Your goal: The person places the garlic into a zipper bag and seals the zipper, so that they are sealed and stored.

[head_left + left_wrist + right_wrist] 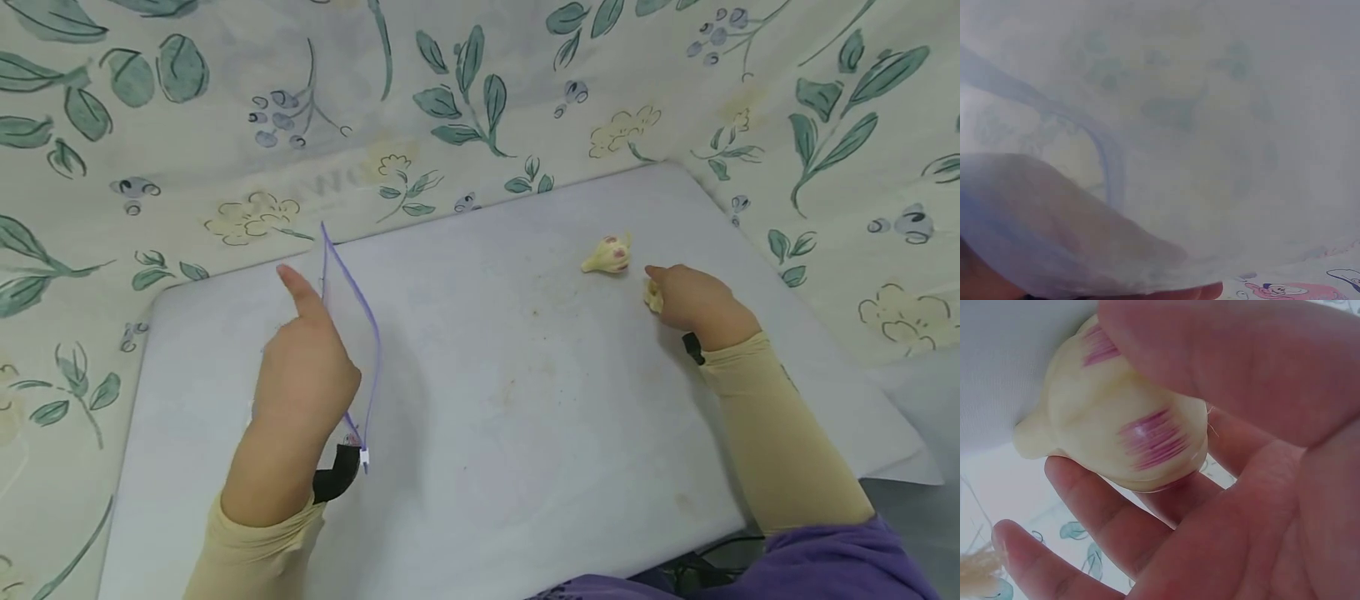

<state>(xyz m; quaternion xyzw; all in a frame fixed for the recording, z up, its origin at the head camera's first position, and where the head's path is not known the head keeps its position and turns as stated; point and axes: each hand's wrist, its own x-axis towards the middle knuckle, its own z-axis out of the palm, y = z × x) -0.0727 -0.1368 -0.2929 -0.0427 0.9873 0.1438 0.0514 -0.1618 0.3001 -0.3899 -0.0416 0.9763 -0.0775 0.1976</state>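
In the head view, my left hand (303,375) grips a clear plastic bag by its side, one finger pointing up; the bag's purple-edged mouth (377,333) gapes toward the right. Through the hazy plastic (1210,137) in the left wrist view, part of that hand (1072,225) shows. My right hand (697,304) holds a garlic bulb (652,297) at the table's right side. The right wrist view shows this cream bulb (1116,419) with purple streaks, between the thumb and fingers of the hand (1241,506). A second garlic bulb (609,255) lies just left of the right hand.
A white-covered table (510,433) spans the middle, with small specks on its surface. Behind it hangs a leaf-patterned cloth (465,92). A pink cartoon print (1291,290) shows at the bottom of the left wrist view. Dark cables (720,554) lie beyond the front edge.
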